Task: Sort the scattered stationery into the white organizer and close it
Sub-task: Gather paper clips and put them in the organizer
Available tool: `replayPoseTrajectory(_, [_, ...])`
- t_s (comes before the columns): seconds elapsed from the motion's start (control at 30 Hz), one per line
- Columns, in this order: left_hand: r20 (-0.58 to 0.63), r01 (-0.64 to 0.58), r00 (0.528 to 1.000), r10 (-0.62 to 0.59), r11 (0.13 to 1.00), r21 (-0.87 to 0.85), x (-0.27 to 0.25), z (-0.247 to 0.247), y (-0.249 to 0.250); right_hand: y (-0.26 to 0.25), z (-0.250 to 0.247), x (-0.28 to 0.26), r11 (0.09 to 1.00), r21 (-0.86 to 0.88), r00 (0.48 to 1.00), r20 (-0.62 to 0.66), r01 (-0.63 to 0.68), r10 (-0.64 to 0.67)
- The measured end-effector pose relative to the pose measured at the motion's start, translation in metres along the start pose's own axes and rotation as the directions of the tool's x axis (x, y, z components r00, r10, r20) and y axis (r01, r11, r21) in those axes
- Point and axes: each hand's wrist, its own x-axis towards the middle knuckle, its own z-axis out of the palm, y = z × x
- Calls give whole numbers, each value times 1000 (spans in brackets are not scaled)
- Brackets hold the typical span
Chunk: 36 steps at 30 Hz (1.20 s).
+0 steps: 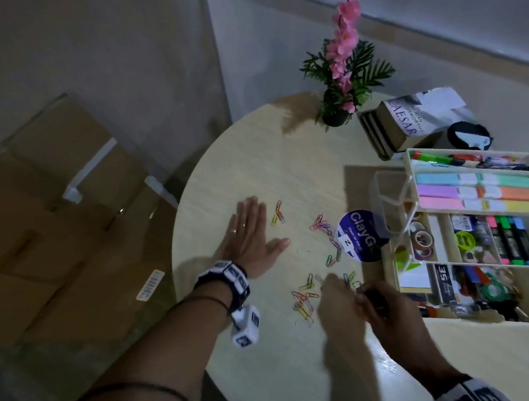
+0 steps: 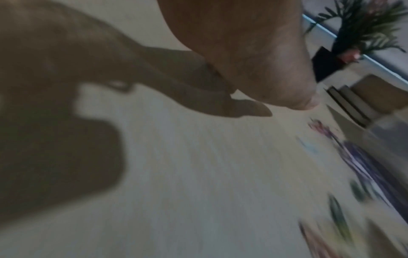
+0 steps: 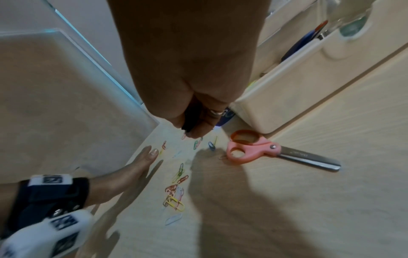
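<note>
Several coloured paper clips [image 1: 304,301] lie scattered across the middle of the round pale table [image 1: 280,383]; the right wrist view shows the clips [image 3: 174,202] too. My left hand [image 1: 250,232] lies flat and open on the table, left of the clips. My right hand [image 1: 331,284] is blurred, low over the nearer clips, its fingers curled round a small dark object [image 3: 189,120] that I cannot identify. Pink-handled scissors [image 3: 253,148] lie just beside it. The white organizer [image 1: 408,164] stands open at the right, its tiered trays full of markers, tape and sticky notes.
A round purple-labelled clear container [image 1: 358,235] sits between the clips and the organizer. A potted pink flower [image 1: 339,89], stacked books [image 1: 407,121] and a black round item [image 1: 468,136] stand at the back. Cardboard boxes [image 1: 41,229] lie on the floor beyond the table's left edge.
</note>
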Motion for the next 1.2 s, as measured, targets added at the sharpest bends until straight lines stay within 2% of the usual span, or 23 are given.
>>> replayPoseTrajectory(0.1, [32, 50, 998, -50, 999, -9, 38, -12, -9, -8, -5, -9, 1000, 22, 1000, -12, -18, 18])
replayPoseTrajectory(0.17, [45, -34, 998, 33, 999, 22, 53, -15, 2, -13, -9, -15, 999, 29, 1000, -3, -29, 29])
replayPoseTrajectory(0.23, [69, -179, 982, 175, 982, 55, 62, -15, 23, -13, -13, -21, 999, 29, 999, -5, -45, 46])
replayPoseTrajectory(0.4, [114, -488, 872, 475, 860, 151, 66, 6, 74, 2, -22, -34, 995, -39, 996, -2, -94, 94])
replayPoseTrajectory(0.53, [138, -609, 792, 594, 759, 229, 52, 28, 94, 13, -29, -45, 989, -66, 991, -15, -133, 133])
replayPoseTrajectory(0.7, [135, -684, 724, 676, 680, 264, 19, 46, 87, 26, -34, -53, 987, -94, 991, -6, -130, 130])
replayPoseTrajectory(0.97, [123, -705, 696, 707, 641, 304, -21, 58, 89, 38, -44, -57, 987, -96, 991, 19, -128, 130])
replayPoseTrajectory(1.1, [165, -713, 694, 701, 638, 292, -35, 56, 101, 38, -62, -56, 990, -101, 995, 21, -98, 101])
replayPoseTrajectory(1.2, [83, -697, 701, 709, 655, 293, -48, 46, 116, 45, -83, -54, 993, -101, 998, 4, -66, 67])
